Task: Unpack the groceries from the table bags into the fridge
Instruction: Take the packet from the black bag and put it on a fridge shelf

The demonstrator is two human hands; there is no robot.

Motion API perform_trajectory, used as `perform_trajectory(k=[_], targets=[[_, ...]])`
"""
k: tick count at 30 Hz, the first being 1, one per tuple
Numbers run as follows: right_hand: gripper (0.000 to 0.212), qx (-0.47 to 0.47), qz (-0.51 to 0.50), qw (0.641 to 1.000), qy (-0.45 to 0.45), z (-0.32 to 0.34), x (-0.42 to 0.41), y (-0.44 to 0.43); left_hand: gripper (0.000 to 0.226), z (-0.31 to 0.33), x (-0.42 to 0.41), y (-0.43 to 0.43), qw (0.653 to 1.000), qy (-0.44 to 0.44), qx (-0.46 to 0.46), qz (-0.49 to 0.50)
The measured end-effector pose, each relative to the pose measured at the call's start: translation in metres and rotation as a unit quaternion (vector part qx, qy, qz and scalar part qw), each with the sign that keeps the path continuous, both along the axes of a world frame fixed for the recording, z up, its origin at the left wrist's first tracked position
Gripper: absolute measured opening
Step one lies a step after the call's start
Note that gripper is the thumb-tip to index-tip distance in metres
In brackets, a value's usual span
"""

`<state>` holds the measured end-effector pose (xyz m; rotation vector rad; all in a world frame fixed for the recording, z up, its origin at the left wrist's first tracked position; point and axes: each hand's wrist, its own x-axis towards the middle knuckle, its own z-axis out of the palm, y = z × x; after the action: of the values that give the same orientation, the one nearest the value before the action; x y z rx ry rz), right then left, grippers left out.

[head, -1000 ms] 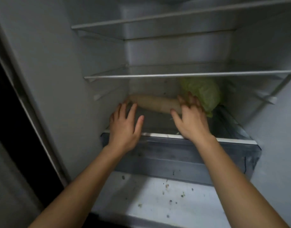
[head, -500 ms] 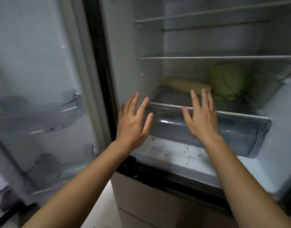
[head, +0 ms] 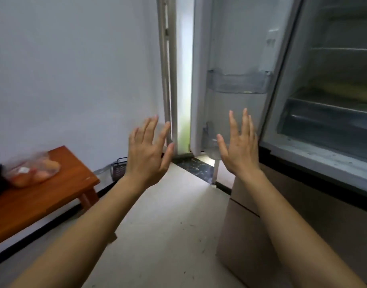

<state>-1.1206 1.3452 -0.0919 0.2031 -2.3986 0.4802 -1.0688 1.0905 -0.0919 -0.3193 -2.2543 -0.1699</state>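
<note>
The left hand (head: pixel 149 154) and right hand (head: pixel 240 150) are raised in mid-air, backs toward the camera; each grip is wide, fingers spread, holding nothing. A clear bag (head: pixel 33 171) of rounded tan groceries, blurred, lies on the wooden desk (head: pixel 53 200) at far left, well apart from the fridge (head: pixel 315 161) at right, whose door (head: pixel 236 48) stands open beyond the hands.

1. Site: a home, either the kitchen or a room beside it; cannot tell which.
2. Household fridge (head: pixel 323 156) stands open, with a clear drawer (head: pixel 327 121) inside and a clear bin (head: pixel 238 84) on its door (head: pixel 236 42).
3. Low wooden table (head: pixel 53 200) against a plain painted wall (head: pixel 74 69); on it a clear bag (head: pixel 33 171) of rounded orange-brown food, blurred.
4. Pale hard floor (head: pixel 168 235), dark skirting along the wall.
</note>
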Motion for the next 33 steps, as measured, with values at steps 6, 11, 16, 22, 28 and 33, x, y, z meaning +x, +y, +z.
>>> perform_trajectory(k=[6,11,16,22,28,33], targets=[[0.076,0.032,0.155,0.987,-0.016,-0.012,0.02,-0.187,0.062,-0.014,0.091,-0.191,0.975,-0.074,0.012,0.208],[0.078,0.06,0.267,0.961,-0.028,-0.025,0.028,-0.332,0.063,-0.027,0.149,-0.308,0.938,-0.084,0.057,0.331],[0.077,0.068,0.348,0.935,-0.034,-0.053,0.012,-0.46,0.067,-0.046,0.164,-0.405,0.903,-0.105,0.081,0.409],[0.07,0.072,0.407,0.908,-0.074,-0.079,-0.044,-0.608,0.066,-0.058,0.126,-0.525,0.865,-0.146,0.089,0.473],[0.07,0.093,0.455,0.879,-0.108,-0.078,-0.096,-0.739,0.065,-0.043,0.08,-0.638,0.841,-0.176,0.064,0.507],[0.071,0.116,0.48,0.86,-0.13,-0.078,-0.108,-0.834,0.068,-0.051,0.076,-0.713,0.828,-0.188,0.082,0.521]])
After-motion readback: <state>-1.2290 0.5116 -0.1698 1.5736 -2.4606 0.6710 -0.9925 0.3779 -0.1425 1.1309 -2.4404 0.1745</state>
